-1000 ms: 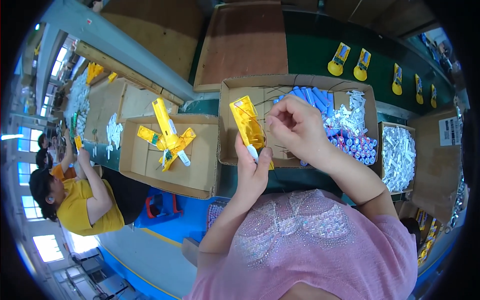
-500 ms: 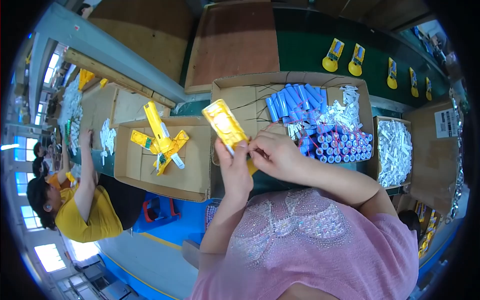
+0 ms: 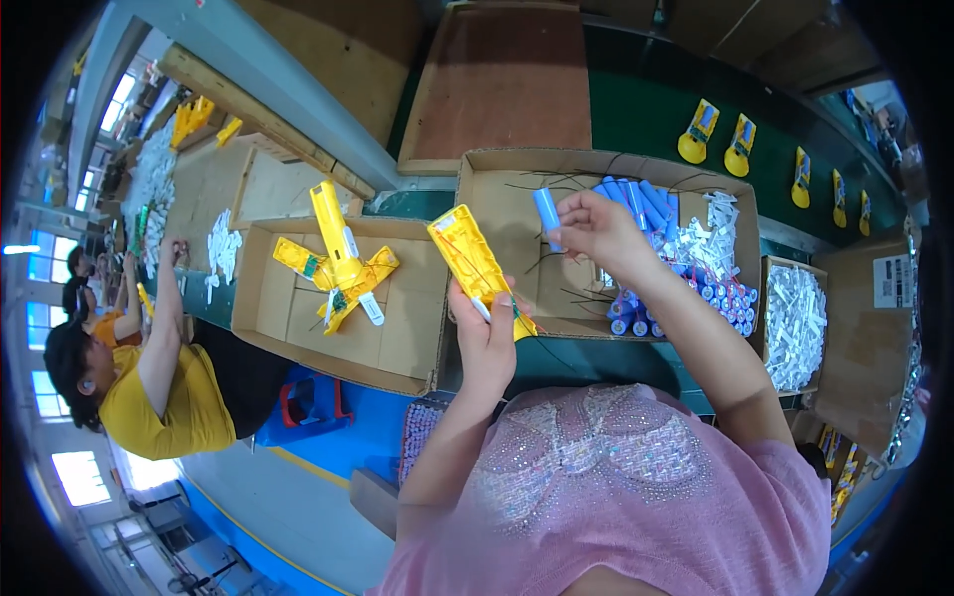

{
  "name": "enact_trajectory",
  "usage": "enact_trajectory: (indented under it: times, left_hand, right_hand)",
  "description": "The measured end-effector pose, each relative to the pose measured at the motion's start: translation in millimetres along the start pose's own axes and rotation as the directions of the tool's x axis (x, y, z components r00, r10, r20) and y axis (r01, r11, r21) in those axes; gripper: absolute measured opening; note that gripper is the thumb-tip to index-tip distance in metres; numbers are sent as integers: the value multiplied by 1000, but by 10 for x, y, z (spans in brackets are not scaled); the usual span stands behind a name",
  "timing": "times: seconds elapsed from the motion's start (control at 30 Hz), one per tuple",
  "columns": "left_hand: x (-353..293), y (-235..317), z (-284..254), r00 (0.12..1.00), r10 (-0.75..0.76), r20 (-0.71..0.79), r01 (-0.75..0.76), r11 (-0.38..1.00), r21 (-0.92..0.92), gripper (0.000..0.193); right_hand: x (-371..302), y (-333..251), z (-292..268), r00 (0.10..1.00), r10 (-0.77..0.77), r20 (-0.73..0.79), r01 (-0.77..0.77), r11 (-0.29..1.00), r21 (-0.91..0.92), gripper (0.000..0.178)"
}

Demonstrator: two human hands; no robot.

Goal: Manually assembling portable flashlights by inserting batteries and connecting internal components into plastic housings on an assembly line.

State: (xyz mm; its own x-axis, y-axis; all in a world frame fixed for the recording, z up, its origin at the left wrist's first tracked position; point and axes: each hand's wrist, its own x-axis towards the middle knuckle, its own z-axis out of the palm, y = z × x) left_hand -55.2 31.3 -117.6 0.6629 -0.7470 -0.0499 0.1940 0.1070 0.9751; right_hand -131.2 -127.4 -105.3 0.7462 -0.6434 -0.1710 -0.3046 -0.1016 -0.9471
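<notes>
My left hand (image 3: 487, 343) grips a long yellow plastic housing (image 3: 469, 260), tilted with its hollow inner side up. A small green board and thin dark wires show near its lower end. Over the cardboard box (image 3: 507, 288) of batteries, my right hand (image 3: 604, 230) pinches a blue cylindrical battery (image 3: 546, 213) by its side. Beneath and beyond that hand lie loose blue batteries (image 3: 651, 204), a heap of small white plastic pieces (image 3: 711, 238) and a row of batteries (image 3: 730, 300) with ends up and red wires.
To the left, a shallow cardboard box (image 3: 407, 343) holds several yellow housings (image 3: 341, 253). A narrow box of white strips (image 3: 795, 323) stands at the right. Several yellow assemblies (image 3: 739, 146) lie on the far green surface. A co-worker (image 3: 174, 397) in yellow sits at the left.
My right hand has left the housing, moved up and right over the battery box, and now holds a blue battery. The left hand still holds the housing, now slightly lower and to the right.
</notes>
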Motion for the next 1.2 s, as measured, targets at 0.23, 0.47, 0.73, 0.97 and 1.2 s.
enact_trajectory:
  times: [0.23, 0.47, 0.73, 0.97, 1.2]
  left_hand:
    - [-18, 1, 177, 983, 130, 132, -160, 956, 247, 48]
    - [-31, 54, 311, 964, 187, 187, -247, 892, 378, 49]
    - [-8, -4, 354, 964, 1, 264, -50, 983, 179, 49]
    - [-102, 48, 469, 979, 50, 198, -83, 983, 163, 43]
    - [-27, -27, 560, 982, 10, 189, -12, 1000, 9, 30]
  right_hand:
    - [-280, -401, 86, 981, 40, 192, -61, 993, 103, 26]
    - [-364, -289, 28, 982, -78, 171, 7, 924, 383, 38]
    - [-391, -259, -153, 979, -26, 203, -47, 936, 349, 32]
    - [-493, -272, -137, 985, -77, 155, 7, 914, 406, 36]
    - [-485, 0, -584, 984, -172, 55, 171, 985, 20, 22]
